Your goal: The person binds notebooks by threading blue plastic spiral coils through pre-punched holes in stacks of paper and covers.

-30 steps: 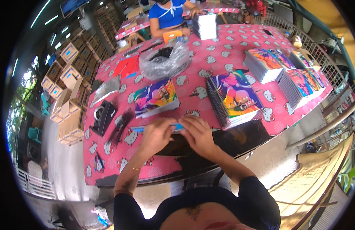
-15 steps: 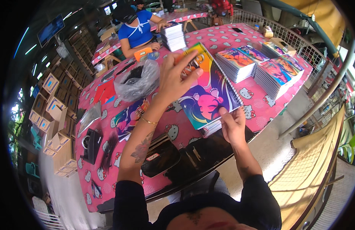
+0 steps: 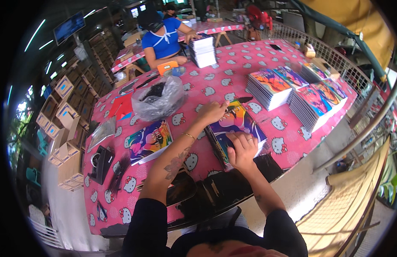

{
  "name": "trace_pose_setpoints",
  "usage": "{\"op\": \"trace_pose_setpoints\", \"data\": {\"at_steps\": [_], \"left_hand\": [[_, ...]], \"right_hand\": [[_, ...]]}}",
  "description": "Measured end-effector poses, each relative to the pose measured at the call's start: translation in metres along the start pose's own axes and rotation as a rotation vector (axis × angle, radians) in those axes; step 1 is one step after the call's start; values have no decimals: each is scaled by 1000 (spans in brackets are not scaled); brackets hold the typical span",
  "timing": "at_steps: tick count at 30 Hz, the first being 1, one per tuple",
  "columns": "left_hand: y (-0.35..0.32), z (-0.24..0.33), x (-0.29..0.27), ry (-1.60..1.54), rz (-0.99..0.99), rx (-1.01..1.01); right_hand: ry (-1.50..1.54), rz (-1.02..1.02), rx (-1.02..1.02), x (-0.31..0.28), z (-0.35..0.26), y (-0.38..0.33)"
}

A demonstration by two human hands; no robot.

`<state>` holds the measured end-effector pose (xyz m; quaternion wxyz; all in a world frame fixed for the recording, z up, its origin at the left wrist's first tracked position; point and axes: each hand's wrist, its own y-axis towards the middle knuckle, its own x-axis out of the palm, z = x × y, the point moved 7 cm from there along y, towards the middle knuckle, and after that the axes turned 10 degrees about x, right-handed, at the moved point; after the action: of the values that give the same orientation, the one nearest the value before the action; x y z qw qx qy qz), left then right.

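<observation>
One stack of spiral notebooks [image 3: 240, 122], on pink counter [image 3: 245, 49]. Right hand [image 3: 242, 150]: spread open on top. Left hand [image 3: 212, 114]: at far edge, grip unclear. Presumably weighty, slick-covered, pages flexible; best held by opposite edges, clear of wire coils [image 3: 215, 147].

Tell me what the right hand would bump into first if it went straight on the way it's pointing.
Probably the left hand: the right hand, seemingly resting on the colourful notebook, points over its cover roughly toward it. Depth is unclear, so it might just miss.
</observation>
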<state>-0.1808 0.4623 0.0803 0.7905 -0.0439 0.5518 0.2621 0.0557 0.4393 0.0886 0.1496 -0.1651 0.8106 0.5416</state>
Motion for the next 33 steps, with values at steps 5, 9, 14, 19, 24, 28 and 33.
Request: {"op": "trace_pose_setpoints", "data": {"at_steps": [5, 9, 14, 19, 24, 28, 33], "left_hand": [[-5, 2, -3, -48, -140, -38], [-52, 1, -61, 49, 578, 357], [-198, -118, -134, 162, 168, 127], [-304, -162, -103, 279, 201, 156], [-324, -149, -93, 505, 286, 284], [-312, -86, -167, 526, 376, 267], [-302, 32, -211, 238, 303, 462]], "right_hand": [[-24, -45, 50, 7, 2, 0], [-17, -98, 75, 3, 6, 4], [77, -193, 41, -15, -24, 14], [564, -260, -21, -4, -103, -17], [710, -460, 94, 52, -126, -49], [730, -389, 161, 62, -122, -40], [1104, -623, 494, 110, -77, -52]]}}
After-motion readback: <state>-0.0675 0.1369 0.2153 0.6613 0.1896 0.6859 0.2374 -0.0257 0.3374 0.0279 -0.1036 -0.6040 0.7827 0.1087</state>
